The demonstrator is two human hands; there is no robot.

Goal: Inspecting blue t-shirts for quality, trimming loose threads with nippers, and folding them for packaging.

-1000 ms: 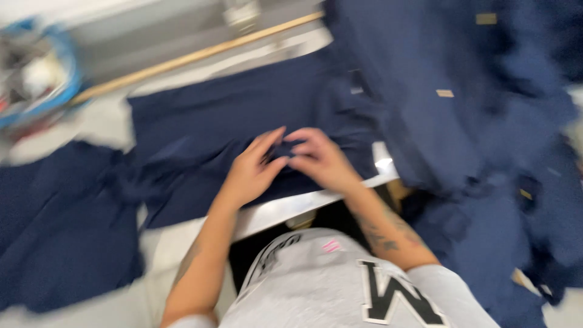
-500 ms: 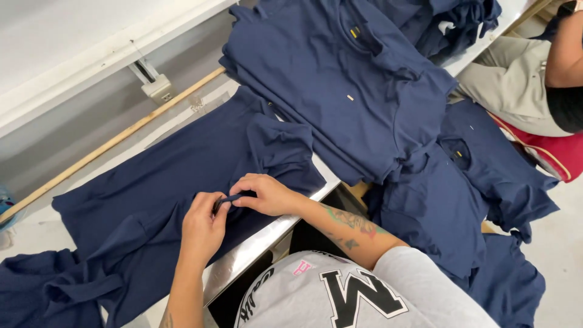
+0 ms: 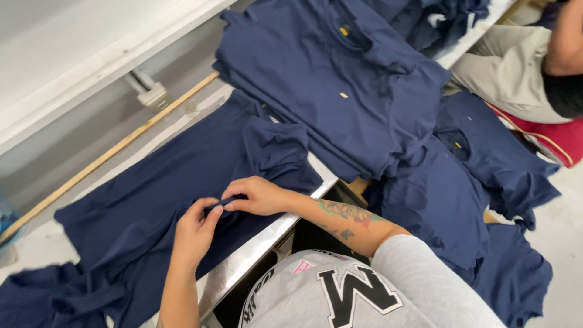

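Navy garment [image 3: 158,212]: spread flat on the bench [image 3: 267,243], its lower hem running along the near metal edge, one sleeve bunched towards the bench's right end. A small fold of its cloth is pinched up near the near edge.

Left hand [image 3: 194,234]: fingers drawn narrow, thumb and forefinger closed on the pinched fold.

Right hand [image 3: 258,195]: fingers narrow, tips meeting the left hand's on the same fold; tattooed forearm crosses the near edge of the bench.

Stack of navy garments [image 3: 340,85]: at the right end of the bench, overhanging its near edge, just beside the spread garment's bunched sleeve.

Loose navy garments [image 3: 467,194]: hanging off the right end and lying below it, towards the floor.

Wooden stick [image 3: 115,149]: lies along the far edge of the bench, against the grey wall.

Another person [image 3: 522,67]: seated at upper right, well apart from the hands.

Open room: bare bench strip between the spread garment and the stick; bare patch at the near left corner.

Change from half a second earlier: hands and fold in the same spot near the near edge; the pinch holds; the garment lies as it did. The view is sharper than the blurred one a second ago.
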